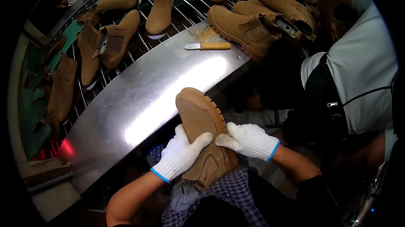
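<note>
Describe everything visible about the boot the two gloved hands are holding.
The boot is a tan ankle boot, suede-like, with a thick ridged sole in matching tan. It lies tilted, toe pointing away over the edge of the steel counter, ankle opening toward the person's lap above a checked cloth. The left hand in a white glove clasps its side; the right hand grips the sole edge.

No packages, labels, signs or screens visible, dim edges perhaps hiding some

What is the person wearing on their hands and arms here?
Both the left hand and the right hand wear white knitted gloves, each with a thin blue band at the cuff. The forearms are bare; a dark sleeve begins at the right elbow.
</note>
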The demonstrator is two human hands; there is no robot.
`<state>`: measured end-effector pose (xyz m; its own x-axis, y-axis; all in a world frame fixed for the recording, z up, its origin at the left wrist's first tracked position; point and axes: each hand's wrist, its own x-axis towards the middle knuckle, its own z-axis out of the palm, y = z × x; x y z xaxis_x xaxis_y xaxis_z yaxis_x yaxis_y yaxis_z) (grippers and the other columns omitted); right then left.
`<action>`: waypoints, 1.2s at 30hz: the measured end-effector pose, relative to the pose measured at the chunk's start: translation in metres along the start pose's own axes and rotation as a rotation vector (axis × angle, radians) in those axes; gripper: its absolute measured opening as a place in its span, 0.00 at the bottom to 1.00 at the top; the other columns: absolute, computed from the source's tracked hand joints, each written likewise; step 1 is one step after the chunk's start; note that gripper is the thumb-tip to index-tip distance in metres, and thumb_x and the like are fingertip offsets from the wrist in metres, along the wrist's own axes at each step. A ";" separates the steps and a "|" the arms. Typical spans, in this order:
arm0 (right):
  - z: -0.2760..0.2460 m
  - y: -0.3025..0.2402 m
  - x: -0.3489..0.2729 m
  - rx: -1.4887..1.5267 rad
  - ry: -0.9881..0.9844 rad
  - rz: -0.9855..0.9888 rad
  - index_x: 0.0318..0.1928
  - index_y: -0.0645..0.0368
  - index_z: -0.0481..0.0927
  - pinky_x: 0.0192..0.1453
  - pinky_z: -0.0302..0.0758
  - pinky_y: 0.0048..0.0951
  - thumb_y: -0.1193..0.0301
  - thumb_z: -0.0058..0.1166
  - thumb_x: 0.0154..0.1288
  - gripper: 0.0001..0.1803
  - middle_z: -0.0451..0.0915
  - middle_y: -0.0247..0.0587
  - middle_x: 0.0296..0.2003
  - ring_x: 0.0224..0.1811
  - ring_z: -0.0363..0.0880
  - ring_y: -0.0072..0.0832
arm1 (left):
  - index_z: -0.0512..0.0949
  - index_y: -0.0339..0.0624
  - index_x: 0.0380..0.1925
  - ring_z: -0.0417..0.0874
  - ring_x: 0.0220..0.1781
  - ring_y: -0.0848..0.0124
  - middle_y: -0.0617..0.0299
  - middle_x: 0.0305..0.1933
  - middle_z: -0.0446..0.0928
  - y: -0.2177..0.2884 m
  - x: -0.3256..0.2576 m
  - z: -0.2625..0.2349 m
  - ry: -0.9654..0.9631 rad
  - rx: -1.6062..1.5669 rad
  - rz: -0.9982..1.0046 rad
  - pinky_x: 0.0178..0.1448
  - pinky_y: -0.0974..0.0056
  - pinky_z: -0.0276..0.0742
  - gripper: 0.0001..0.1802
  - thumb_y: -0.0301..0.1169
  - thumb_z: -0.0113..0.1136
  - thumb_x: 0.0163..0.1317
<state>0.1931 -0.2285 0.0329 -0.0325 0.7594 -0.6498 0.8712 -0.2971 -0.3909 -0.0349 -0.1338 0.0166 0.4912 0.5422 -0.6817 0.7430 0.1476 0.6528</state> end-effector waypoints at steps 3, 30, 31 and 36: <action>-0.008 0.001 -0.003 -0.007 -0.123 0.001 0.49 0.66 0.77 0.43 0.88 0.48 0.28 0.44 0.78 0.45 0.88 0.58 0.34 0.37 0.92 0.51 | 0.60 0.21 0.74 0.89 0.61 0.45 0.30 0.61 0.83 0.000 0.001 0.001 0.000 -0.027 0.005 0.65 0.51 0.85 0.60 0.71 0.61 0.69; 0.099 0.007 -0.046 0.655 0.420 -0.144 0.73 0.66 0.68 0.65 0.85 0.46 0.54 0.60 0.79 0.36 0.73 0.59 0.62 0.62 0.83 0.46 | 0.57 0.27 0.78 0.88 0.63 0.48 0.34 0.65 0.81 0.000 -0.011 0.018 0.091 -0.236 0.035 0.69 0.52 0.83 0.56 0.63 0.65 0.71; 0.101 0.006 -0.043 0.675 0.450 -0.152 0.72 0.67 0.69 0.65 0.85 0.45 0.54 0.61 0.79 0.35 0.74 0.58 0.62 0.60 0.83 0.44 | 0.57 0.27 0.78 0.87 0.64 0.48 0.34 0.65 0.81 0.001 -0.011 0.019 0.096 -0.233 0.031 0.69 0.52 0.82 0.55 0.61 0.66 0.71; 0.099 0.009 -0.035 0.857 0.424 -0.141 0.59 0.66 0.77 0.57 0.82 0.37 0.54 0.64 0.77 0.27 0.79 0.48 0.51 0.51 0.82 0.31 | 0.60 0.27 0.77 0.86 0.65 0.50 0.36 0.65 0.81 -0.003 -0.012 0.023 0.126 -0.243 0.054 0.70 0.53 0.81 0.52 0.58 0.67 0.72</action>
<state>0.1536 -0.3153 -0.0124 0.2169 0.9163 -0.3367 0.2137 -0.3811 -0.8995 -0.0324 -0.1594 0.0151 0.4550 0.6511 -0.6075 0.5793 0.3018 0.7572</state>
